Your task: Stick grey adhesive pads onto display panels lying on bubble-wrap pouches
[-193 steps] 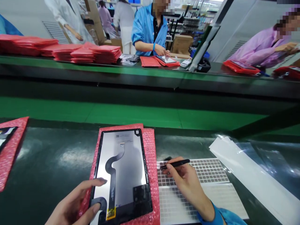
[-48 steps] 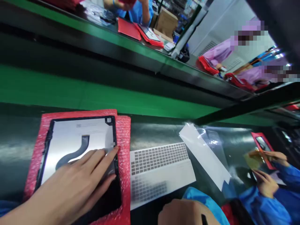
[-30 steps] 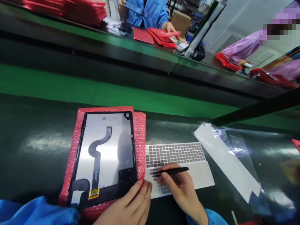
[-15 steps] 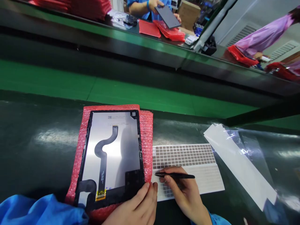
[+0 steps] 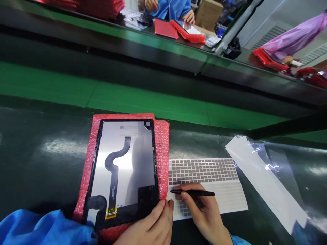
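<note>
Pinching black tweezers [image 5: 199, 193] in the right hand [image 5: 205, 214], just right of the tablet panel [image 5: 125, 177], with the tips over a sheet of small squares [image 5: 204, 170]. Resting the left hand [image 5: 150, 224], fingers together, at the panel's lower right corner; impossible to tell whether gripping. Under the panel, red bubble wrap [image 5: 162, 153] on the bench [image 5: 51, 177]. Farther right of the panel, past the sheet, white strips [image 5: 265, 183] beside clear film [image 5: 283, 166]. Beyond the panel's top edge, red packets [image 5: 166, 29] before a co-worker in blue [image 5: 175, 8].
</note>
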Tool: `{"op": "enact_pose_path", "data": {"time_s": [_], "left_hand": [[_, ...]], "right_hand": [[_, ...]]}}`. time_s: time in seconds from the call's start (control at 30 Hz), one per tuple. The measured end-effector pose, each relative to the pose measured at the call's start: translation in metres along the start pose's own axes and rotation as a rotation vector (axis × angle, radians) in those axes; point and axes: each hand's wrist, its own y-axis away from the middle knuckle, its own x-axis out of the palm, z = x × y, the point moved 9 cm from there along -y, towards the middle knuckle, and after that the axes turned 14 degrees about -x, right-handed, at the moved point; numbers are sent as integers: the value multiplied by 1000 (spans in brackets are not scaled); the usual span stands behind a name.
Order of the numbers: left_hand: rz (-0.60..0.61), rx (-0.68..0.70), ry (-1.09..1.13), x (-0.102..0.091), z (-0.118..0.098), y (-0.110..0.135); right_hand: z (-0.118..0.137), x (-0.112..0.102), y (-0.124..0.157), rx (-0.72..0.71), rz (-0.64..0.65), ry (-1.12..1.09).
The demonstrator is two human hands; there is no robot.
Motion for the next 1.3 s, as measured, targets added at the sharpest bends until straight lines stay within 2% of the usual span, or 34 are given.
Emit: {"op": "enact_pose_path", "data": {"time_s": [0.27, 0.4, 0.47, 0.5, 0.57, 0.67, 0.7, 0.77, 0.83, 0.97, 1.17, 1.3], "left_hand": [[-43, -33, 5, 1, 0, -5], [-133, -114, 99, -19, 14, -12], [-191, -170, 164, -39, 39, -11], [-223, -219, 187, -49, 59, -9], [-242, -395, 229, -65, 113, 0], [-93, -841, 314, -55, 203, 30], [-60, -955, 367, -47, 223, 41], [-54, -1084, 494, -31, 243, 58], [-63, -1124, 634, -14, 243, 67], [-73, -1110, 746, 5, 224, 71], [-33, -1096, 716, 8, 203, 66], [-115, -1104, 733, 9, 188, 66]], "right_hand": [[-5, -5, -5, 133, -114, -144], [-8, -14, -8, 208, -145, -176], [-7, -22, -13, 199, -146, -174], [-5, -28, -17, 186, -151, -172], [1, -40, -26, 145, -202, -178], [16, -53, -45, 83, -297, -211], [23, -53, -53, 66, -314, -216], [37, -48, -70, 38, -329, -214], [51, -36, -87, 9, -329, -219], [73, -2, -117, -54, -275, -269], [80, 51, -136, -2, -133, -240], [77, 75, -137, 91, -157, -258]]}}
